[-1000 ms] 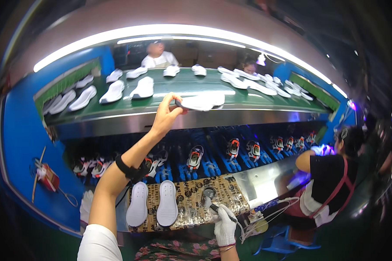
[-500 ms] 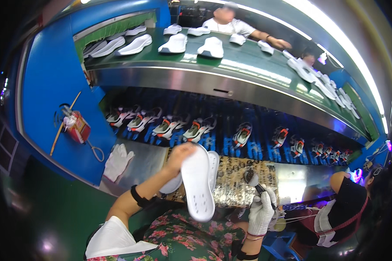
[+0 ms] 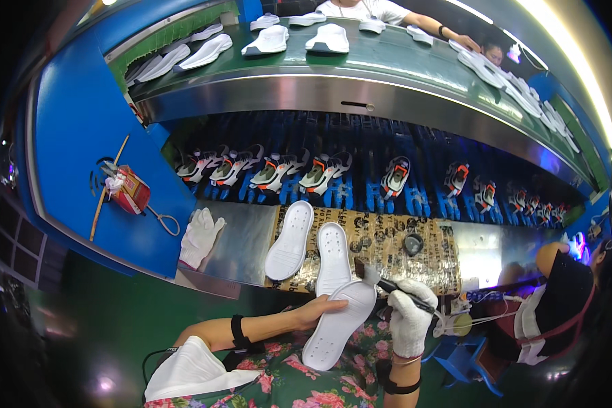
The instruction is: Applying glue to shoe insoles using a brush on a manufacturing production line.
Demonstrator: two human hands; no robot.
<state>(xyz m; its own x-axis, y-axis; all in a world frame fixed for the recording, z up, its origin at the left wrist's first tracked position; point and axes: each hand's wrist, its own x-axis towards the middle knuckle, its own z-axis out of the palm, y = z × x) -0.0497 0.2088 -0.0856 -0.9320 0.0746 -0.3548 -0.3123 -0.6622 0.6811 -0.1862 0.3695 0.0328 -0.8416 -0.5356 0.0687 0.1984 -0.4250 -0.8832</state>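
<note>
My bare left hand [image 3: 319,311] grips the side of a white shoe sole [image 3: 340,333], held tilted in front of my floral apron. My right hand [image 3: 411,316], in a white knitted glove, is closed round the dark handle of a brush [image 3: 372,275]. The brush's bristles are at the upper end of the held sole; whether they touch it I cannot tell. Beyond, a second white sole [image 3: 333,255] lies on the bench, partly behind the held one. Left of it lies a third sole [image 3: 290,241]. A small round dark dish [image 3: 413,245] sits to their right.
Brown printed sheeting [image 3: 370,231] covers the middle of the metal bench [image 3: 241,228]. A white glove [image 3: 200,238] lies at its left end. Behind run shoe uppers [image 3: 325,173] on a rack, below a green conveyor [image 3: 381,58] bearing soles. Co-workers are at the far side and right.
My left hand has brought the sole down and nearer my body. The brush has moved from the dish to the sole's upper end. The view has shifted slightly.
</note>
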